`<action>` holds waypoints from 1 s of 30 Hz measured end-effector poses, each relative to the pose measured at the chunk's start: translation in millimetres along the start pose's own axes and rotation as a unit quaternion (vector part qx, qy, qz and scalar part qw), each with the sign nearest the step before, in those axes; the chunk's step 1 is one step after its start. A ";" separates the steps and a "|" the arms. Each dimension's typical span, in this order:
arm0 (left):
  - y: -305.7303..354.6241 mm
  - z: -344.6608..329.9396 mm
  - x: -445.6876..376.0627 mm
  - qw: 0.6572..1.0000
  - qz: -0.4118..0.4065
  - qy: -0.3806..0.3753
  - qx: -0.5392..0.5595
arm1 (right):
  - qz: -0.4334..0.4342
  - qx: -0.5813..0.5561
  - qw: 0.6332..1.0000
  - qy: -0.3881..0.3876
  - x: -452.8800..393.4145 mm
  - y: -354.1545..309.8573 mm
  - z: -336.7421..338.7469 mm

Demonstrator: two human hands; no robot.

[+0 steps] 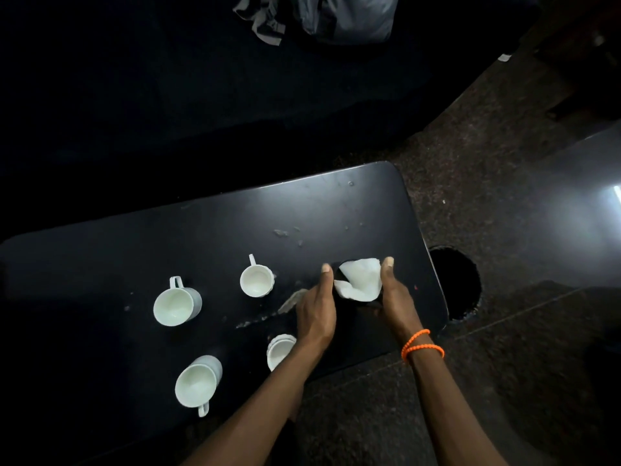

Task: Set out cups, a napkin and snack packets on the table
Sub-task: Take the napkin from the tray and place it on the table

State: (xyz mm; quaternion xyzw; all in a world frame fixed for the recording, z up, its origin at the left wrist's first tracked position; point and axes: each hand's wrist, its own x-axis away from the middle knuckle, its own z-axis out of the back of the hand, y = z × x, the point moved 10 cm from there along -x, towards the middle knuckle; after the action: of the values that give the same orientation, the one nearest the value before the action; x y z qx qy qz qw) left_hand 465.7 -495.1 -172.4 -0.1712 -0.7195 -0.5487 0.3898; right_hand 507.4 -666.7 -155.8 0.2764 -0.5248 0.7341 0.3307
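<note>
left hand (316, 311): on the left side of a dark holder (339, 297); thumb up along its rim, fingers wrapped round it as far as the view shows. Gripping.
right hand (393, 297): on the right side of the same holder, thumb up beside the napkin, fingers curled under and round. Gripping.
napkin (361, 280): white, crumpled, sticking up out of the holder's top between the two thumbs.
dark holder: sits low on the right half of the table (201, 230); too dark to tell whether it touches the top or is lifted.
cups: four white, all mouth-up on the table's left and middle.
far-left cup (176, 306): handle pointing away from the person.
far-middle cup (257, 280): smaller, handle also pointing away, just left of the left hand.
near-left cup (198, 383): handle toward the person.
near-middle cup (280, 351): partly hidden under the left forearm, handle not visible.
table surface: black, with pale smears and crumbs (285, 233) around the middle.
wrist: orange bead bracelet (421, 344) on the right.
floor: dark round opening (455, 284) just beyond the table's right edge.
background: grey cloth (319, 15) heaped on a dark seat behind.
snack packets: not visible.
</note>
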 end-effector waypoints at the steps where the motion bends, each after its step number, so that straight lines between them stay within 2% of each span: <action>1: -5.4 4.1 3.9 1.000 -0.001 0.004 0.001 | 0.000 0.000 1.000 0.002 5.4 4.9 -1.5; 8: -19.9 19.1 24.0 0.998 0.006 0.020 -0.052 | -0.038 -0.070 0.997 -0.001 28.6 34.0 -9.2; 11: -19.0 15.0 29.8 0.994 0.009 0.021 -0.103 | -0.045 -0.029 0.999 0.011 27.1 38.2 -1.8; 23: -10.7 19.4 35.0 0.995 -0.015 0.013 -0.099 | 0.005 0.045 0.999 0.029 33.3 17.4 -0.5; 26: -6.3 28.6 37.6 0.996 -0.014 0.033 -0.081 | 0.070 0.094 0.990 0.079 40.6 -1.5 7.8; 30: 10.9 58.2 38.9 0.997 -0.035 0.059 -0.031 | 0.211 0.126 0.958 0.148 64.1 -50.2 2.0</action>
State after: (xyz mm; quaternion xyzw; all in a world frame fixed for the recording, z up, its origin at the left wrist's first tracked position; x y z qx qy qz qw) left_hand 426.6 -444.8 -141.6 -0.1253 -0.6831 -0.5931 0.4072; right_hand 506.2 -644.5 -77.4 0.0867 -0.4196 0.8800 0.2049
